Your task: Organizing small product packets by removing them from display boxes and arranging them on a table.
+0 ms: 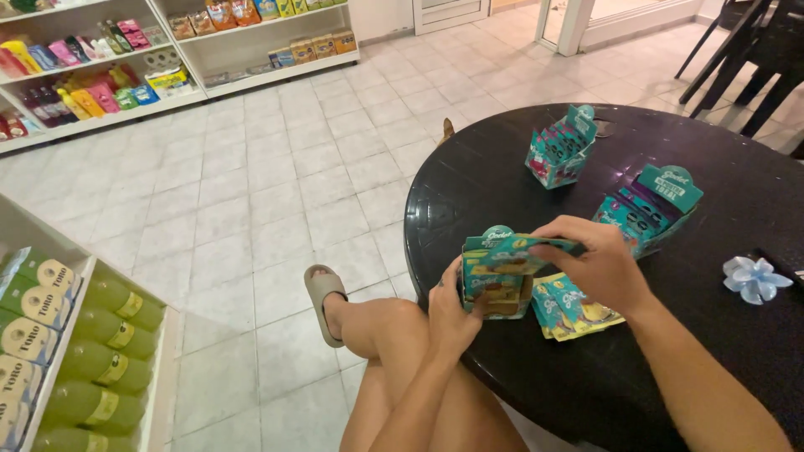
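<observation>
My left hand (450, 311) grips a small teal cardboard display box (496, 276) from below, at the near left edge of the round black table (502, 176). My right hand (596, 261) reaches over the box top and pinches a teal snack packet (536, 245) lying across its opening. A short stack of matching teal and yellow packets (574, 310) lies flat on the table just right of the box, under my right wrist.
Two more teal display boxes stand on the table, one at the back (563, 149) and one to the right (649, 205). A pale blue ribbon bow (755, 279) lies far right. Shop shelves with bottles (100, 335) stand left, dark chairs (745, 50) behind the table.
</observation>
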